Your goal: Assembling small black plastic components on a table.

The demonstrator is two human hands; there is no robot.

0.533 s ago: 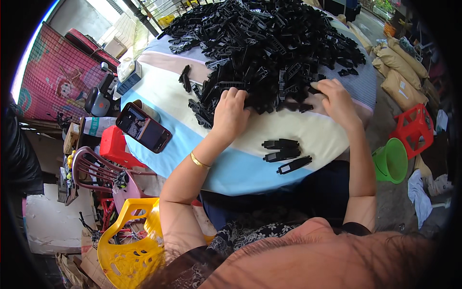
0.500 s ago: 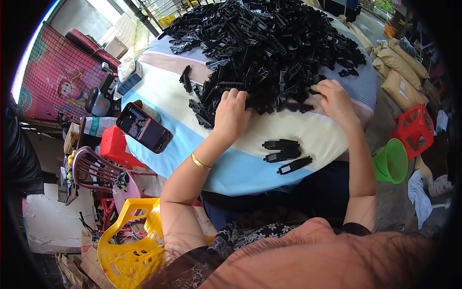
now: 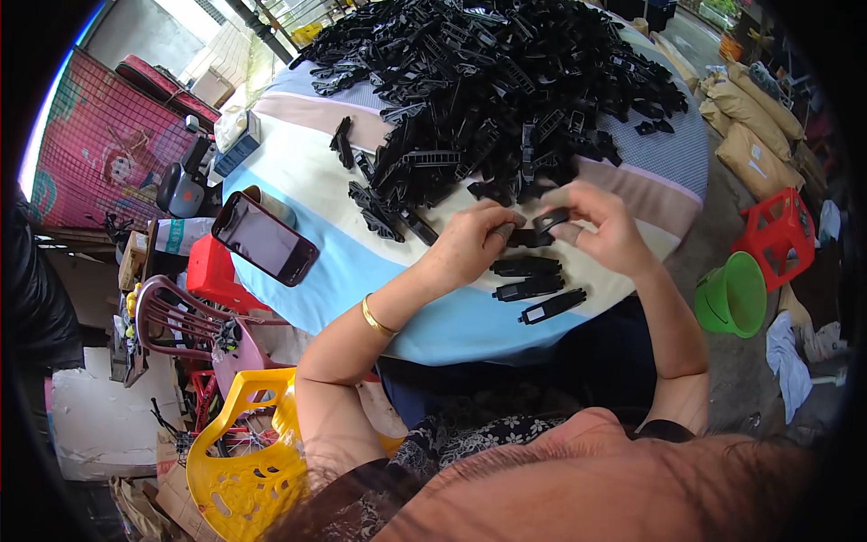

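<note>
A big heap of black plastic parts (image 3: 488,99) covers the far half of a round table with a striped cloth (image 3: 316,172). My left hand (image 3: 474,246) and my right hand (image 3: 601,226) meet above the table's near edge, each pinching a black plastic piece (image 3: 542,226) held between them. Three finished black pieces (image 3: 535,289) lie side by side on the cloth just below my hands. A gold bangle (image 3: 377,318) sits on my left wrist.
A dark phone (image 3: 264,238) stands propped at the table's left edge. A yellow plastic chair (image 3: 239,461) and a red stool (image 3: 212,271) are lower left. At right are a green bucket (image 3: 733,294), a red crate (image 3: 778,233) and tan sacks (image 3: 754,126).
Both hands have drawn back from the heap toward the near edge and come together, now holding black pieces between them.
</note>
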